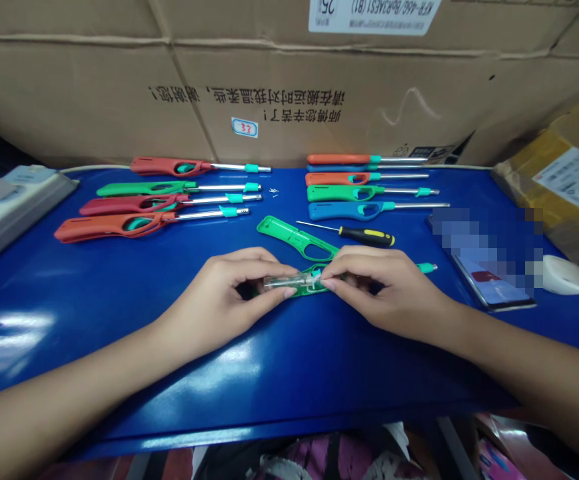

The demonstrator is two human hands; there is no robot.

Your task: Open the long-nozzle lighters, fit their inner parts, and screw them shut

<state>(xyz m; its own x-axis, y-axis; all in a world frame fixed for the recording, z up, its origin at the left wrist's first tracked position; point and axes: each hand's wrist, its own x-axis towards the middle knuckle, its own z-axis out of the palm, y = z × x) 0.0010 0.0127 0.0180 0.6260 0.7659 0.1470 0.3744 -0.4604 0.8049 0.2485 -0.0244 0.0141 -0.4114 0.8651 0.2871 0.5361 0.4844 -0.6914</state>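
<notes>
My left hand (pixel 229 287) pinches a clear lighter fuel tank (pixel 282 283) between thumb and fingers, holding it roughly level. At the tank's right end, my right hand (pixel 384 283) has its thumb and fingertips closed by a small turquoise-white part (pixel 316 275); what exactly they grip is mostly hidden. Under both hands lies an open green lighter shell half (pixel 303 291), largely covered. Its metal tube tip with a turquoise sleeve (pixel 426 268) shows beyond my right hand. The other green shell half (pixel 289 235), inner side up, lies just behind, beside a black-and-yellow screwdriver (pixel 366 236).
Several long-necked lighters lie in a left group (pixel 119 225) and a right group (pixel 346 211). Tiny screws (pixel 274 193) lie between them. A phone (pixel 484 267) and white mouse (pixel 565 275) are at right, a power strip (pixel 9 200) at left. A cardboard box (pixel 94 93) stands behind.
</notes>
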